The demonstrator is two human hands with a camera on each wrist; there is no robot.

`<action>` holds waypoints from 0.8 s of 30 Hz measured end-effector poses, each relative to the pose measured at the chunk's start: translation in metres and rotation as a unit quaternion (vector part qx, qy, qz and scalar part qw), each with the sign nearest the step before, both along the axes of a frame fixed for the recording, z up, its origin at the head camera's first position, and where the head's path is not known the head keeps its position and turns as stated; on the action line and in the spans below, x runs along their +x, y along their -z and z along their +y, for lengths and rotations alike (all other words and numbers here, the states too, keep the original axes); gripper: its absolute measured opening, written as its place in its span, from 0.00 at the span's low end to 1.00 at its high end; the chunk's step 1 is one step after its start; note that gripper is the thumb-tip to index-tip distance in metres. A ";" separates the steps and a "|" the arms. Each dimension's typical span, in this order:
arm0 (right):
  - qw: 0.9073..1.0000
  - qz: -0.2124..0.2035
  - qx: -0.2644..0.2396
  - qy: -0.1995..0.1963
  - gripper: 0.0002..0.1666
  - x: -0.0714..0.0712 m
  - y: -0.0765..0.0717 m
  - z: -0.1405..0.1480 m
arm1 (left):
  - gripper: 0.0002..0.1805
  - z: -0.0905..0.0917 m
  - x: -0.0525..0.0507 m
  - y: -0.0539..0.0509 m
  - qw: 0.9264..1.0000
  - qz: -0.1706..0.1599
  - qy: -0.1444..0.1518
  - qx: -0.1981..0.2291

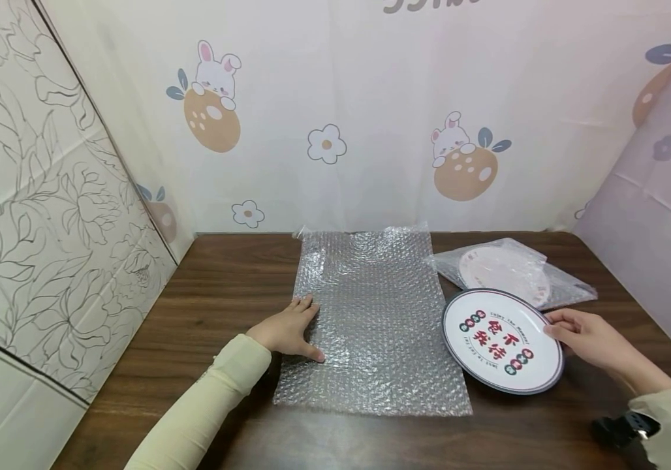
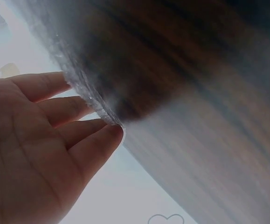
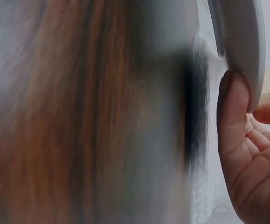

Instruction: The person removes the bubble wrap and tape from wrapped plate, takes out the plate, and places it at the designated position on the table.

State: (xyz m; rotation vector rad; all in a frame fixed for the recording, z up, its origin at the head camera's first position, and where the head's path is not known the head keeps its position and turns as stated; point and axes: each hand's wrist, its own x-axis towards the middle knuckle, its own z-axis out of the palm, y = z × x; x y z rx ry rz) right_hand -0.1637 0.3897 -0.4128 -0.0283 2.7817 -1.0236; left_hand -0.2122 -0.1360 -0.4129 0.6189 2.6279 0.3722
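Note:
A sheet of bubble wrap [image 1: 376, 326] lies flat on the brown table. My left hand [image 1: 288, 333] rests on its left edge, fingers spread; in the left wrist view the fingertips of the hand [image 2: 46, 140] touch the wrap's edge [image 2: 86, 93]. A round white plate [image 1: 502, 343] with a dark rim and red lettering is at the right of the wrap. My right hand [image 1: 588, 343] pinches the plate's right rim between thumb and fingers. From the right wrist view, the plate [image 3: 246, 46] appears edge-on, its rim between thumb and finger of the hand [image 3: 256, 154].
Behind the held plate, another plate wrapped in bubble wrap [image 1: 506, 267] lies at the table's back right. A patterned curtain [image 1: 335, 78] hangs along the table's back edge, with panels at both sides. The brown table [image 1: 224, 281] shows wood grain.

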 end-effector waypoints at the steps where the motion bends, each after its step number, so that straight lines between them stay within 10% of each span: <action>1: 1.000 -0.002 -0.001 0.000 0.27 0.001 0.000 0.003 | 0.61 0.000 0.000 0.000 1.000 0.000 0.000 0.001; 24: 0.998 -0.057 0.004 -0.028 0.25 0.023 0.008 0.038 | 0.61 0.000 -0.002 0.002 1.000 -0.001 -0.004 0.005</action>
